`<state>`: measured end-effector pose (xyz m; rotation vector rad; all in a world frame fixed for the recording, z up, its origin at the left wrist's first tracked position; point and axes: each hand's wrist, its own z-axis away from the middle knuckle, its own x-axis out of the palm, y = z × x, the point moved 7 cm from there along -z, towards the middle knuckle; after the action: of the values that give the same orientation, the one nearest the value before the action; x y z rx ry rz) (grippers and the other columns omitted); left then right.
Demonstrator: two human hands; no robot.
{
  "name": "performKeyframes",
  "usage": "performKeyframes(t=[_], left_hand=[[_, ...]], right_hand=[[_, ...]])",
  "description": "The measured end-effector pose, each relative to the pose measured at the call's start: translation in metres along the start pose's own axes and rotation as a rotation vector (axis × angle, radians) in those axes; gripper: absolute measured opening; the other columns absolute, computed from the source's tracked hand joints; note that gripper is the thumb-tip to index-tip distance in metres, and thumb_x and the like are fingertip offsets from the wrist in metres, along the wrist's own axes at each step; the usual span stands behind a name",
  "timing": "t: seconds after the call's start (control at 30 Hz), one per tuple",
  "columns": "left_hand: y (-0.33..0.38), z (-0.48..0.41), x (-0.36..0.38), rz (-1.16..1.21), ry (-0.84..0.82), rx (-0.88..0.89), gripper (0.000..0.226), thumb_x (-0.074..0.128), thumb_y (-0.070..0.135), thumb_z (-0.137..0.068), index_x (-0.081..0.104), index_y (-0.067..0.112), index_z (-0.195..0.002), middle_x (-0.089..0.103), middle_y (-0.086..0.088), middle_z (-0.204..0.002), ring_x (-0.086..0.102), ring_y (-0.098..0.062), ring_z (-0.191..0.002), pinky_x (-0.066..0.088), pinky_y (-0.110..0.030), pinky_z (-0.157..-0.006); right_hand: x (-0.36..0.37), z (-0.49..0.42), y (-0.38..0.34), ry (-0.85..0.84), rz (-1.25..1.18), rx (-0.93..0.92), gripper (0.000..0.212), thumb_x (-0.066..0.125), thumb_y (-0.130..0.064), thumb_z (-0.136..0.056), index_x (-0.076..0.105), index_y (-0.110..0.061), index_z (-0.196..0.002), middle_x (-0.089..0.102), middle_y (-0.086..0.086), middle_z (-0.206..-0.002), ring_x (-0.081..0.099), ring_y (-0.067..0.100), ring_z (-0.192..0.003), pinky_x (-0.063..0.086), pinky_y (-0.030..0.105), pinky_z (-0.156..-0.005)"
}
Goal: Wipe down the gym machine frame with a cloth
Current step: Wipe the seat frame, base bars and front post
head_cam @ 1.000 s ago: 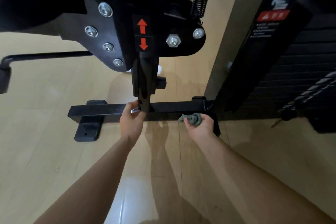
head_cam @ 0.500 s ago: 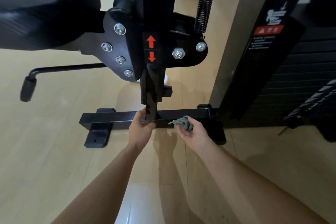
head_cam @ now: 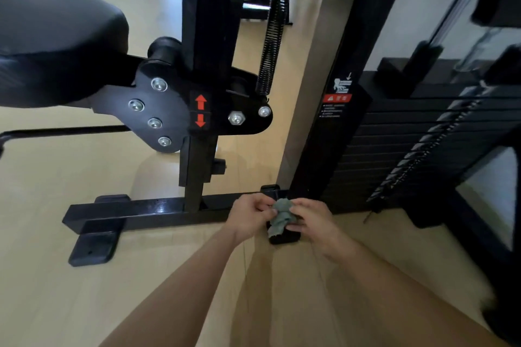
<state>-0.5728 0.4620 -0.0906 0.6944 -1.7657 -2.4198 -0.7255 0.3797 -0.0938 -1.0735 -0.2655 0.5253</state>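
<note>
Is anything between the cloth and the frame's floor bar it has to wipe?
Nothing visible does. The left hand and right hand pinch the grey cloth just in front of the black floor bar, by its foot pad, with no object between.

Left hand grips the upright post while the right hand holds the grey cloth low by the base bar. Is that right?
Not quite. The head view shows the left hand off the upright post, pinching the cloth together with the right hand. The right hand does hold the cloth low by the base bar.
</note>
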Motion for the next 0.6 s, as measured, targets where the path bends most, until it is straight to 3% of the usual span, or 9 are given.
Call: performKeyframes(t=[0.1, 0.23, 0.3, 0.4, 0.47, 0.53, 0.6], left_hand=[[0.014, -0.008, 0.011, -0.013, -0.005, 0.023, 0.007, 0.076, 0.017, -0.089, 0.073, 0.017, -0.096, 0.073, -0.001, -0.086, 0.07, -0.018, -0.087, 0.058, -0.038, -0.09], [0.03, -0.017, 0.006, -0.233, 0.122, 0.116, 0.014, 0.067, 0.025, -0.096, 0.075, 0.02, -0.107, 0.073, 0.004, -0.097, 0.067, -0.015, -0.094, 0.055, -0.034, -0.089], [0.035, -0.018, 0.003, -0.358, 0.179, 0.159, 0.017, 0.062, 0.029, -0.099, 0.074, 0.022, -0.11, 0.069, 0.003, -0.103, 0.063, -0.015, -0.096, 0.053, -0.034, -0.087], [0.036, -0.019, 0.001, -0.422, 0.277, 0.145, 0.016, 0.061, 0.035, -0.099, 0.072, 0.026, -0.106, 0.062, 0.003, -0.102, 0.061, -0.018, -0.094, 0.051, -0.035, -0.082], [0.033, -0.022, 0.002, -0.428, 0.316, 0.098, 0.017, 0.059, 0.038, -0.1, 0.071, 0.026, -0.106, 0.063, 0.004, -0.101, 0.062, -0.019, -0.094, 0.05, -0.034, -0.079], [0.03, -0.026, 0.007, -0.405, 0.332, 0.05, 0.018, 0.057, 0.041, -0.101, 0.068, 0.028, -0.104, 0.066, 0.005, -0.097, 0.063, -0.019, -0.091, 0.046, -0.032, -0.072], [0.029, -0.031, 0.013, -0.344, 0.328, 0.028, 0.017, 0.055, 0.042, -0.101, 0.064, 0.028, -0.101, 0.069, 0.006, -0.095, 0.063, -0.018, -0.088, 0.043, -0.032, -0.07]], right_hand=[[-0.024, 0.003, -0.009, 0.102, 0.121, -0.105, 0.014, 0.065, -0.011, -0.096, 0.076, -0.013, -0.104, 0.077, 0.008, -0.094, 0.076, 0.019, -0.078, 0.06, 0.028, -0.059], [-0.041, 0.008, -0.023, 0.258, 0.465, -0.291, 0.004, 0.077, -0.026, -0.088, 0.079, -0.023, -0.09, 0.074, -0.014, -0.069, 0.071, 0.004, -0.059, 0.052, 0.016, -0.051], [-0.039, 0.005, -0.024, 0.253, 0.647, -0.338, 0.006, 0.08, -0.029, -0.084, 0.075, -0.032, -0.083, 0.069, -0.018, -0.066, 0.066, -0.005, -0.061, 0.044, 0.004, -0.055], [-0.044, -0.002, -0.021, 0.361, 0.797, -0.36, 0.009, 0.079, -0.022, -0.082, 0.076, -0.028, -0.088, 0.064, -0.015, -0.077, 0.061, -0.001, -0.068, 0.039, 0.003, -0.056], [-0.048, -0.005, -0.019, 0.516, 0.721, -0.33, 0.009, 0.078, -0.024, -0.084, 0.076, -0.022, -0.092, 0.063, -0.003, -0.089, 0.062, 0.013, -0.077, 0.045, 0.015, -0.065], [-0.051, -0.008, -0.01, 0.64, 0.525, -0.173, 0.016, 0.078, -0.03, -0.085, 0.077, -0.019, -0.096, 0.068, 0.005, -0.096, 0.067, 0.022, -0.082, 0.055, 0.028, -0.074], [-0.044, -0.01, 0.004, 0.667, 0.191, 0.017, 0.016, 0.076, -0.029, -0.087, 0.076, -0.018, -0.099, 0.074, 0.005, -0.09, 0.073, 0.022, -0.077, 0.062, 0.033, -0.067]])
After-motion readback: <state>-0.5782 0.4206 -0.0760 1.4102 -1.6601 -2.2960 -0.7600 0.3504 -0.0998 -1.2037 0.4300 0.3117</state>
